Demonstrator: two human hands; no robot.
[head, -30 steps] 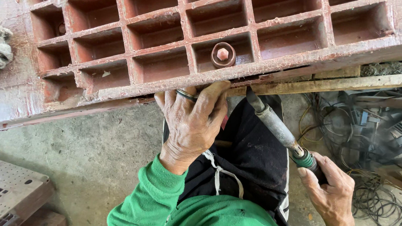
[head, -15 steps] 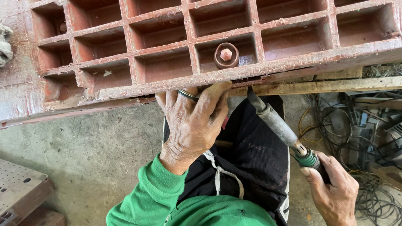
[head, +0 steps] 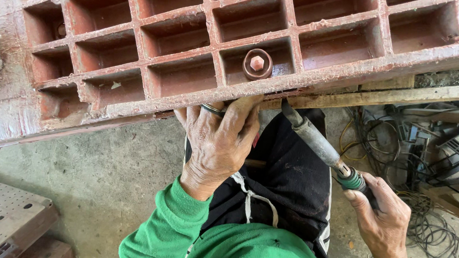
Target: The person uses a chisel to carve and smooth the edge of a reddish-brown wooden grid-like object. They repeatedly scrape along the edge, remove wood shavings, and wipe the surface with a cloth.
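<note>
the big red grid frame (head: 191,61) fills the top, and its little boxes are open pockets a hand could dip into, but one box has a bolt and washer (head: 257,64) sitting in it. under the frame's front edge the left hand (head: 219,139) grips the rim and the long tool (head: 315,140) held by the right hand (head: 382,223) pokes in beside it, so that gap is crowded. the grey floor (head: 92,173) to the left is open, while tangled wires (head: 423,212) and wood planks (head: 382,96) block the right side.
</note>
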